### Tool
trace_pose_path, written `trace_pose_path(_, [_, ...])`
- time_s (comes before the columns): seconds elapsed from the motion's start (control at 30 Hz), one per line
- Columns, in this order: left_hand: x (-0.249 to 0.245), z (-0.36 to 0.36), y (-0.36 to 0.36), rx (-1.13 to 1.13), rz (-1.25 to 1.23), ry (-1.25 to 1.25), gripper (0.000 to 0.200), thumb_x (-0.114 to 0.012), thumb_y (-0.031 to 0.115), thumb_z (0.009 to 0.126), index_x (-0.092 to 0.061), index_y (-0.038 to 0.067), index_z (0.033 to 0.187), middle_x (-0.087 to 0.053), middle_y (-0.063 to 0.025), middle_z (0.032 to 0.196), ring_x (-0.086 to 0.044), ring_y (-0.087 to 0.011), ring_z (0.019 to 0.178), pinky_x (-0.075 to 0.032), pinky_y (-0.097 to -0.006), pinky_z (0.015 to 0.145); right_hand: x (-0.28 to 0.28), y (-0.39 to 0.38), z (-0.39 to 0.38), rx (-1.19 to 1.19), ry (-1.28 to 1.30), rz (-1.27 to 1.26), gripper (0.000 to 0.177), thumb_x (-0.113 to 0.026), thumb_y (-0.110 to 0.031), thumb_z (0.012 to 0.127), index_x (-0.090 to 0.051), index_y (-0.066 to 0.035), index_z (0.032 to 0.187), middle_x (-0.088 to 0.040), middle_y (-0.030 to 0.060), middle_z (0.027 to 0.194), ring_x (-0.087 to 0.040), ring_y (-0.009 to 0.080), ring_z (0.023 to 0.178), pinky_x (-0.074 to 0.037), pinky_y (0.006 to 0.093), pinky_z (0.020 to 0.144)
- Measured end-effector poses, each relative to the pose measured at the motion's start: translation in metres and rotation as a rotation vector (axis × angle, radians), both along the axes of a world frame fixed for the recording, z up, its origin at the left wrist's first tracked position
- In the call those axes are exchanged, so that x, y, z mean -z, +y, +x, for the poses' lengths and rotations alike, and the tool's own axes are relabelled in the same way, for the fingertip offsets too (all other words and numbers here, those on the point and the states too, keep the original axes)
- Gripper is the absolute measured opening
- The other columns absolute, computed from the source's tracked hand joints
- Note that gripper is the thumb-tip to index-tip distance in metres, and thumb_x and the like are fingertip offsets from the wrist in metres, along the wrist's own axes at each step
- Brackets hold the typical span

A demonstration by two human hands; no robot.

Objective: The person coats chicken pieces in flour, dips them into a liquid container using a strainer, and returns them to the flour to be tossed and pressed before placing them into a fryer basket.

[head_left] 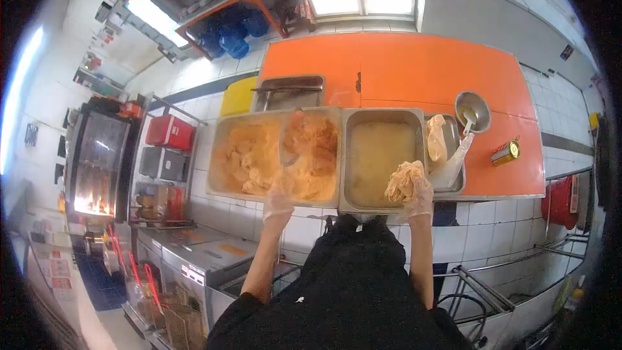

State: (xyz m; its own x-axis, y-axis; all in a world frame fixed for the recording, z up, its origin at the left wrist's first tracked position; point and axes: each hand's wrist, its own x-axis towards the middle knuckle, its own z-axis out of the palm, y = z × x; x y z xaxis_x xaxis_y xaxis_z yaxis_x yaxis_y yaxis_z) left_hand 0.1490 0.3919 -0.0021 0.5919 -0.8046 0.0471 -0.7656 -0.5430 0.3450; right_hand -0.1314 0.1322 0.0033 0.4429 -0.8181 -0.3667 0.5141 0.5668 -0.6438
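Observation:
My right hand (420,199), in a clear plastic glove, is closed around a piece of flour-coated chicken (404,180) above the front right corner of a metal pan of cloudy liquid (383,155). My left hand (279,197), gloved too, reaches over the front rim of a wide metal tray (219,183). Its fingers blur into the pale orange breading flour (315,183), so their grip is hidden. Coated chicken pieces (242,163) lie on the tray's left side, with darker, reddish crumbly breading (314,135) at the back right.
Right of the liquid, a smaller tray (460,185) holds a pale chicken piece (437,137) and a clear plastic bag (452,165). A metal bowl (483,120) and a tin can (505,152) stand on the orange table (414,68). Fryer baskets (181,321) are at lower left.

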Motion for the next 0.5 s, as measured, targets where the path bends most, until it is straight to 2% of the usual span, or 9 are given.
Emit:
trace_pose_path(0.07, [0.031, 0.015, 0.008, 0.056, 0.132, -0.512, 0.031, -0.059, 0.011, 0.082, -0.061, 0.006, 0.113, -0.06, -0.0153, 0.093, -0.058, -0.0351, 0.08, -0.048, -0.0447, 0.068, -0.012, 0.004, 0.013, -0.072, 0.087, -0.077, 0.028, -0.065, -0.019, 0.094, -0.063, -0.001, 0.115, -0.066, 0.0068, 0.109, -0.065, 0.0161, 0.092, -0.055, 0.0318, 0.082])
trace_pose_path(0.17, [0.036, 0.01, 0.008, 0.064, -0.103, -0.697, 0.031, -0.058, 0.011, 0.084, -0.061, 0.005, 0.114, -0.06, -0.0164, 0.095, -0.058, -0.0355, 0.082, -0.048, -0.0479, 0.069, -0.018, -0.009, 0.036, -0.251, 0.223, -0.293, 0.027, -0.068, -0.015, 0.09, -0.064, 0.001, 0.112, -0.066, 0.0055, 0.11, -0.063, 0.0159, 0.094, -0.053, 0.0292, 0.081])
trace_pose_path(0.2, [-0.005, -0.006, -0.005, -0.112, 0.109, -0.269, 0.035, -0.057, 0.007, 0.088, -0.058, -0.002, 0.122, -0.062, -0.0208, 0.105, -0.063, -0.0332, 0.083, -0.053, -0.041, 0.068, -0.026, -0.017, 0.04, -0.216, 0.225, -0.287, 0.027, -0.068, -0.015, 0.09, -0.064, 0.001, 0.112, -0.066, 0.0055, 0.11, -0.063, 0.0159, 0.094, -0.053, 0.0292, 0.081])
trace_pose_path(0.27, [-0.065, -0.039, -0.026, -0.024, -0.004, -0.254, 0.035, -0.056, 0.006, 0.089, -0.058, -0.001, 0.123, -0.063, -0.0201, 0.103, -0.063, -0.0323, 0.083, -0.053, -0.0409, 0.068, -0.052, -0.029, 0.045, -0.303, 0.507, -0.794, 0.031, -0.071, -0.016, 0.083, -0.066, 0.0, 0.109, -0.065, 0.0057, 0.105, -0.062, 0.0203, 0.095, -0.052, 0.0307, 0.082])
trace_pose_path(0.3, [-0.075, -0.047, -0.035, 0.029, -0.122, -0.234, 0.035, -0.056, 0.006, 0.09, -0.057, 0.0, 0.124, -0.063, -0.0194, 0.101, -0.064, -0.0313, 0.084, -0.053, -0.0408, 0.068, -0.066, -0.032, 0.048, -0.207, 0.58, -1.01, 0.033, -0.072, -0.019, 0.08, -0.066, -0.001, 0.108, -0.064, 0.0075, 0.103, -0.061, 0.0239, 0.095, -0.051, 0.0331, 0.083])
trace_pose_path(0.37, [-0.047, -0.053, -0.044, 0.157, -0.135, -0.346, 0.026, -0.053, 0.01, 0.094, -0.062, 0.003, 0.117, -0.066, -0.0157, 0.093, -0.064, -0.032, 0.09, -0.052, -0.0382, 0.07, -0.086, -0.046, 0.061, -0.198, 0.659, -1.297, 0.035, -0.072, -0.024, 0.078, -0.067, -0.003, 0.106, -0.063, 0.0115, 0.102, -0.06, 0.0306, 0.096, -0.049, 0.0377, 0.086])
trace_pose_path(0.43, [-0.004, -0.066, -0.056, 0.222, -0.084, 0.196, 0.02, -0.054, 0.015, 0.096, -0.067, 0.006, 0.107, -0.065, -0.0101, 0.079, -0.065, -0.0252, 0.08, -0.051, -0.0335, 0.065, -0.091, -0.069, 0.077, -0.452, 0.739, -1.405, 0.037, -0.07, -0.028, 0.078, -0.067, -0.002, 0.104, -0.061, 0.017, 0.111, -0.059, 0.0344, 0.103, -0.047, 0.0399, 0.092])
trace_pose_path(0.47, [-0.023, -0.069, -0.099, 0.641, -0.408, -0.204, 0.023, -0.059, 0.028, 0.096, -0.068, 0.007, 0.096, -0.06, -0.004, 0.068, -0.059, -0.0155, 0.059, -0.046, -0.0296, 0.051, -0.076, -0.08, 0.086, -0.617, 0.814, -1.441, 0.038, -0.068, -0.028, 0.077, -0.066, 0.001, 0.102, -0.059, 0.0203, 0.119, -0.058, 0.0352, 0.108, -0.046, 0.0399, 0.096])
trace_pose_path(0.5, [-0.03, -0.085, -0.114, 0.642, -0.423, -0.2, 0.023, -0.059, 0.028, 0.096, -0.068, 0.007, 0.096, -0.06, -0.004, 0.068, -0.059, -0.0155, 0.059, -0.046, -0.0296, 0.051, -0.044, -0.084, 0.091, -0.615, 0.827, -1.449, 0.038, -0.068, -0.028, 0.077, -0.066, 0.001, 0.102, -0.059, 0.0203, 0.119, -0.058, 0.0352, 0.108, -0.046, 0.0399, 0.096])
